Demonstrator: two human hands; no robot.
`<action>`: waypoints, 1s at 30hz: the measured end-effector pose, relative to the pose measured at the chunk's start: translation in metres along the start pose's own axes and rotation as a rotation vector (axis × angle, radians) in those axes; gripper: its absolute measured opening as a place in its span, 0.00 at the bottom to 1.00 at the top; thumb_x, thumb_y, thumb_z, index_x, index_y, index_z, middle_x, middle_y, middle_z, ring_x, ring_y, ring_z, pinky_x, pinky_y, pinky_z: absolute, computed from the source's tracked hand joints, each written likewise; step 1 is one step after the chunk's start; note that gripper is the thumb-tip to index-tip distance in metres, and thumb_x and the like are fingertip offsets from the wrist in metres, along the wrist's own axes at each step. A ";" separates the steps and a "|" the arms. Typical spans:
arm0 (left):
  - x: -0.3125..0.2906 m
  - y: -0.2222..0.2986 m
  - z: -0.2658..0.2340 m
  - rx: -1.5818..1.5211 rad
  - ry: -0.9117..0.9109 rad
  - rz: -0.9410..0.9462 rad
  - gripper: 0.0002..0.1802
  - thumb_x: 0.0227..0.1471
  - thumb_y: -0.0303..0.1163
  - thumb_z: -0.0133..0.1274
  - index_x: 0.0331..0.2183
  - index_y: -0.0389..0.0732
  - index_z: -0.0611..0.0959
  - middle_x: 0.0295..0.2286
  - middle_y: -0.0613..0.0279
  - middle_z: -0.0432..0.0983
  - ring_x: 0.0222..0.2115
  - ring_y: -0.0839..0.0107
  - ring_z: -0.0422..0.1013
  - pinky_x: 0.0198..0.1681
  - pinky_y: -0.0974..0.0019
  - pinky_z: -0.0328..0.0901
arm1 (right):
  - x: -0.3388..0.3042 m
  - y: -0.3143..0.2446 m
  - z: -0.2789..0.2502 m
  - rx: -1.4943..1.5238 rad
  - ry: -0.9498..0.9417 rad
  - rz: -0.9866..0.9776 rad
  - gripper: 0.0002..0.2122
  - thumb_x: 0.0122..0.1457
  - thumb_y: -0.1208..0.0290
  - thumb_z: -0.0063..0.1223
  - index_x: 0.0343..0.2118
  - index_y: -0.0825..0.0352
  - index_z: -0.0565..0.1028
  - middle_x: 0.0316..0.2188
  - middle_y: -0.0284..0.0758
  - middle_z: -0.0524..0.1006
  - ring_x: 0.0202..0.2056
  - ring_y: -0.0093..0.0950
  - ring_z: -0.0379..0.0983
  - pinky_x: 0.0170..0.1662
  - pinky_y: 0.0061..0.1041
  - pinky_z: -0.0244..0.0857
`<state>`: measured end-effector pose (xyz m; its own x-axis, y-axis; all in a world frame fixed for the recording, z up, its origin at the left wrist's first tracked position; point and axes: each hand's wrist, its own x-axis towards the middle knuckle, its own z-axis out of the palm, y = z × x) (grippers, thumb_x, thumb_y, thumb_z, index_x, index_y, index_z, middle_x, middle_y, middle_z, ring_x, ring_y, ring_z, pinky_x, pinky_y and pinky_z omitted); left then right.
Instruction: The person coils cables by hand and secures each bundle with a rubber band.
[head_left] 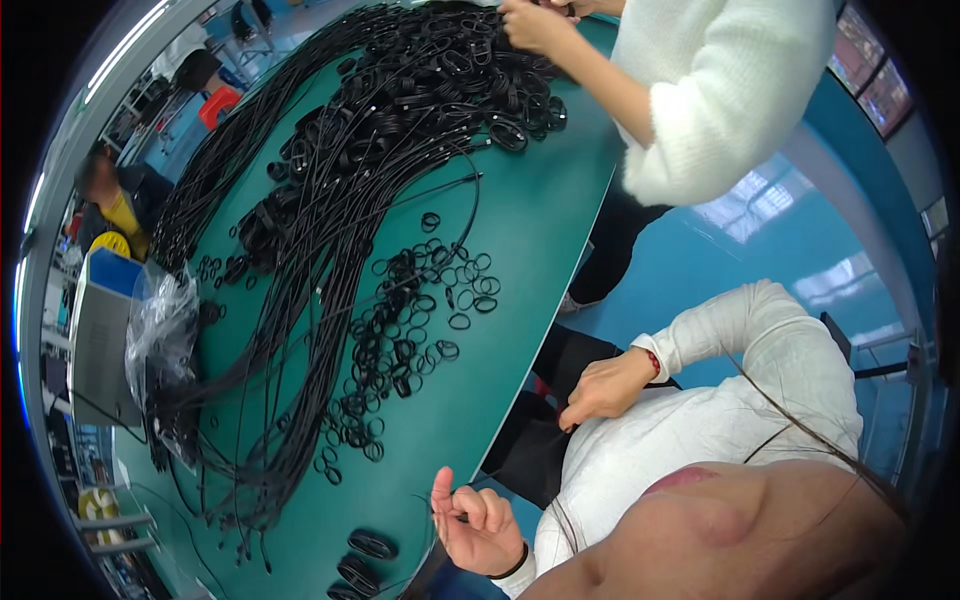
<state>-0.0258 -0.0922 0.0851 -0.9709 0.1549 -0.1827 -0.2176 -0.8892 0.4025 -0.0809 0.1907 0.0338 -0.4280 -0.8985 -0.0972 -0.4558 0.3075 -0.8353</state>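
Observation:
My left hand (480,528), with a dark band at the wrist, is raised at the near edge of the green table (440,390). Its index finger is stretched out, the other fingers are loosely bent, and nothing shows in its grasp. A red bracelet circles the wrist of my right hand (605,385), which is closed in front of my body, beside dark cloth. Whatever its fingertips pinch, if anything, is hidden. Scattered black rings (400,350) lie on the table beyond my hands. Tied black cable coils (372,545) rest nearest my left hand.
Long black cables (310,310) run across the table to a large heap of coiled cables (420,80). A co-worker's hand (540,25) is over the heap, the arm in a white fluffy sleeve (715,100). A grey box (105,340) and clear plastic bag (165,330) stand at the left.

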 end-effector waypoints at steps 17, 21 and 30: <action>0.024 -0.045 0.008 0.877 -0.637 -0.394 0.28 0.62 0.39 0.38 0.55 0.28 0.59 0.30 0.51 0.76 0.30 0.66 0.75 0.34 0.67 0.68 | 0.027 -0.065 -0.089 -0.271 0.334 -0.456 0.07 0.56 0.70 0.53 0.26 0.67 0.72 0.19 0.33 0.70 0.22 0.32 0.69 0.23 0.28 0.60; 0.000 -0.051 0.016 0.705 -0.567 -0.442 0.28 0.60 0.38 0.42 0.55 0.27 0.61 0.28 0.50 0.75 0.24 0.69 0.73 0.28 0.72 0.68 | 0.041 -0.044 -0.071 -0.001 0.267 -0.432 0.08 0.59 0.68 0.50 0.30 0.69 0.73 0.22 0.35 0.74 0.24 0.30 0.71 0.27 0.25 0.63; 0.012 -0.050 0.039 0.515 -0.286 0.064 0.34 0.62 0.48 0.30 0.59 0.32 0.53 0.58 0.42 0.50 0.56 0.53 0.57 0.56 0.59 0.59 | -0.008 -0.037 -0.005 0.072 0.193 -0.105 0.09 0.60 0.69 0.42 0.38 0.65 0.73 0.27 0.39 0.75 0.25 0.35 0.74 0.29 0.32 0.67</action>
<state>-0.0304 -0.0291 0.0974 -0.9566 0.2812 0.0761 -0.1092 -0.5882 0.8013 -0.0640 0.1882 0.0682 -0.5255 -0.8458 0.0917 -0.4516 0.1859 -0.8726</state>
